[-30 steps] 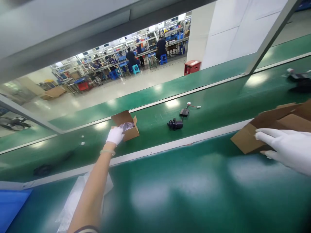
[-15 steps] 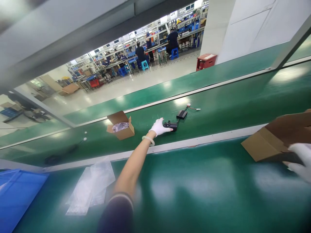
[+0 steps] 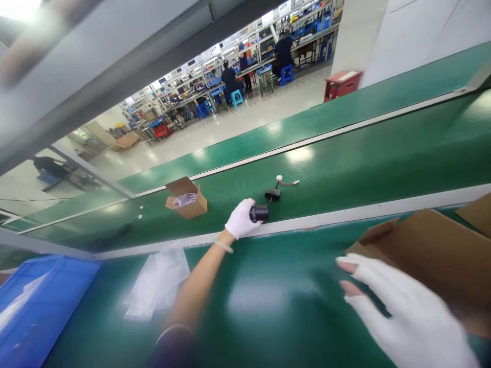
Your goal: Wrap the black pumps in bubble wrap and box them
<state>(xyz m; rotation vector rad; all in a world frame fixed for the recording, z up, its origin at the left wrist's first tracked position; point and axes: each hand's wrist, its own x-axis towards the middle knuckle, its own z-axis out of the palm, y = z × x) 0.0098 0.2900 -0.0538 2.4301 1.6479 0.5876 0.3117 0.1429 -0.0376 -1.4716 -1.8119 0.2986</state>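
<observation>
My left hand (image 3: 240, 220), in a white glove with bare fingertips, is closed around a black cylindrical device (image 3: 261, 213) at the near edge of the green belt. A cable runs from the device to a small black box-shaped module (image 3: 272, 194), whose thin wires end in a white connector (image 3: 279, 178). My right hand (image 3: 399, 301), gloved the same way, is in front of a large open cardboard box (image 3: 429, 245). Its thumb and fingers are apart with nothing between them.
A small open carton (image 3: 195, 207) with clear plastic wrap inside stands on the belt. Clear plastic bags (image 3: 157, 281) lie on the near surface, beside a blue bin (image 3: 65, 291). A pale rail (image 3: 330, 215) divides the surfaces. People sit at distant benches.
My left hand has closed on the black device and drawn it nearer, with the module trailing behind. My right hand has moved left, away from the large box's side, fingers apart.
</observation>
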